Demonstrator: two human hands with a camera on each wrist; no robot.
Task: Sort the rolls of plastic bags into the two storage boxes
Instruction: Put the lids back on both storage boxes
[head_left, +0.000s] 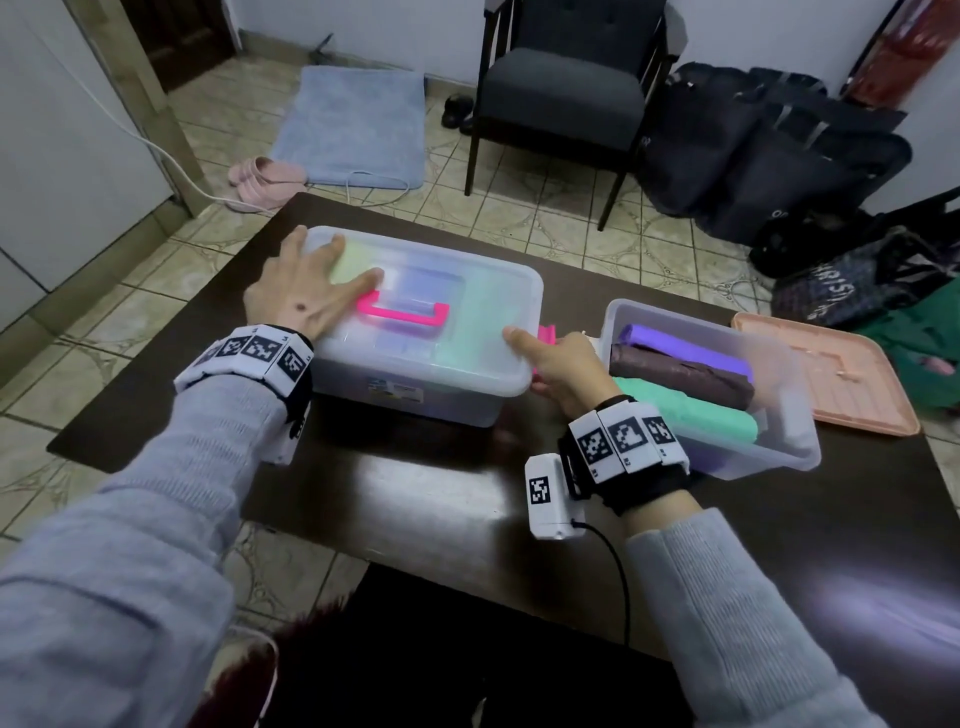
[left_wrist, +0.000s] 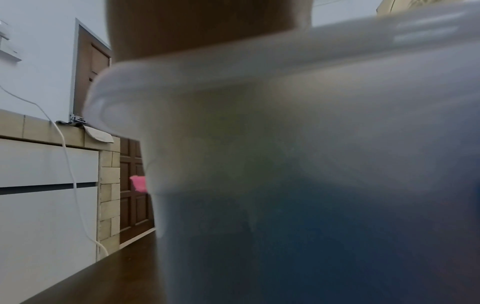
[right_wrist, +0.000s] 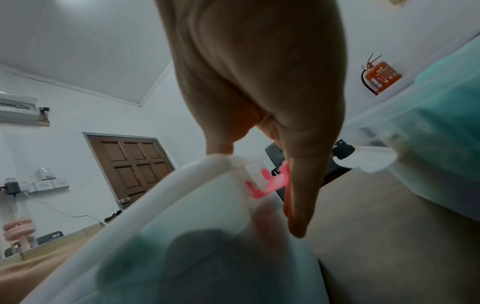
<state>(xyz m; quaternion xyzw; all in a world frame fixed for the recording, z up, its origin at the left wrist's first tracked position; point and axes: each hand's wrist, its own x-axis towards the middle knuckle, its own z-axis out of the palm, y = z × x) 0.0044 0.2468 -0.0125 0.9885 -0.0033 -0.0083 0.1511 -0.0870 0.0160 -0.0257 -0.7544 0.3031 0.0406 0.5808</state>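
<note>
From your head camera: your left hand lies flat on the lid of the closed box, fingers spread and straight, pressing near the lid's left end just beside the pink handle. That box sits toward the far left of the dark tabletop, and pale yellow, blue and green rolls show dimly through the lid. Your right hand is at the box's right end, thumb on top of the lid edge, fingers curled down around the pink latch; that grip has the latch and the lid rim. Just right of it stands the open box, near the tabletop's right edge, carrying a purple roll, a dark brown roll and a mint green roll laid side by side. Its peach lid lies flat at the far right edge, just beside the open box.

From your left wrist: the closed box's wall fills the view, blurred, with your palm on the lid rim above. Fingers are out of sight here.

From your right wrist: your thumb sits on the lid edge, and a finger reaches down past the pink latch. Green shows through the near wall, and the open box with its green roll is to the right.
</note>
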